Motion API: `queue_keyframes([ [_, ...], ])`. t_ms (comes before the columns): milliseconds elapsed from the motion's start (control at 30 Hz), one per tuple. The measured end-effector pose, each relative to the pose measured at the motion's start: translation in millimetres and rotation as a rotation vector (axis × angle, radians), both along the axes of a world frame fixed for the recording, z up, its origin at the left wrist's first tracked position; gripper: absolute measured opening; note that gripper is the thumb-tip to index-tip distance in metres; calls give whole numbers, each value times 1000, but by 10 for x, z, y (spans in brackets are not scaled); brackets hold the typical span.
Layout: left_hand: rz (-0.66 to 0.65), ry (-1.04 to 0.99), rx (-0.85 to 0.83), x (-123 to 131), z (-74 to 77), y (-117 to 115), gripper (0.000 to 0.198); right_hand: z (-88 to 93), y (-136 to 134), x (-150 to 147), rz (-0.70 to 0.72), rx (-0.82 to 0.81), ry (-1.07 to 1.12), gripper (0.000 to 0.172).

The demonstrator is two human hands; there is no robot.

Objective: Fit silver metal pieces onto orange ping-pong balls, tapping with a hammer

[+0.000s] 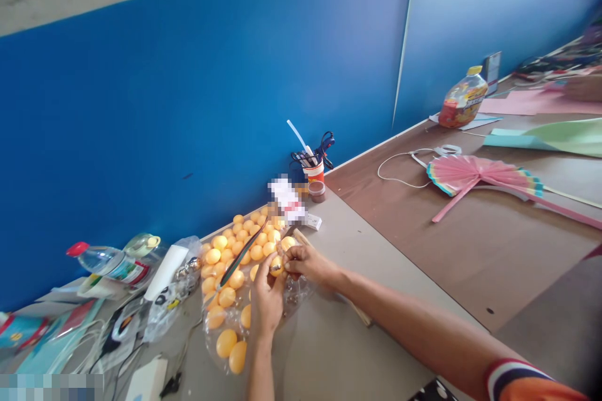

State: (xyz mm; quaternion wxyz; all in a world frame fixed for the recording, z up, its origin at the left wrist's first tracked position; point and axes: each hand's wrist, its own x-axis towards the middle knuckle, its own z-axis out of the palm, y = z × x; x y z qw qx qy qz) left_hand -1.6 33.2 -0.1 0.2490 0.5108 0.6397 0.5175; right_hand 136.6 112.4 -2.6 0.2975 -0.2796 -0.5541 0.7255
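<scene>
Between my two hands is one orange ball (276,266) with a dark mark on it. My left hand (268,294) has its fingers closed round the ball from below and the left. From the right, the bent fingers of my right hand (303,263) touch the ball; the fingertips are pinched together. Right behind and to the left lies a clear plastic bag (211,341) of many orange balls (227,296). A dark strap-like strip (239,257) lies across the bag. A wooden stick (360,312) lies partly under my right forearm.
A cup of tools (314,172) and a small round tub (316,192) stand by the blue partition (211,106). Bottles (110,263) and cables lie left. On the right are a pink paper fan (480,175), a juice bottle (463,100), coloured paper and another person's hand.
</scene>
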Motion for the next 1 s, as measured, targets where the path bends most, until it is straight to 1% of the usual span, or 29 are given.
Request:
queue_keyframes([
  [200,-10,167,-17,22,9,-12,36,16,3,28,9,-15,-74,7],
  [333,-10,255,-3,9,-40,-11,35,9,-2,27,-10,-38,-115,8],
  [500,-22,261,-8,-26,-112,-4,36,2,-15,-3,-34,-75,-133,8],
  [667,-8,278,17,-17,-135,2,35,44,-25,-13,-29,-137,-100,12],
  [800,1,284,41,-17,-162,11,35,65,-42,-8,-31,-153,-82,13],
  [933,7,307,61,-9,-153,7,34,74,-69,-13,-53,-143,-100,13],
  [1000,2,306,43,8,-129,-1,34,75,-77,-17,-80,-124,-119,14],
])
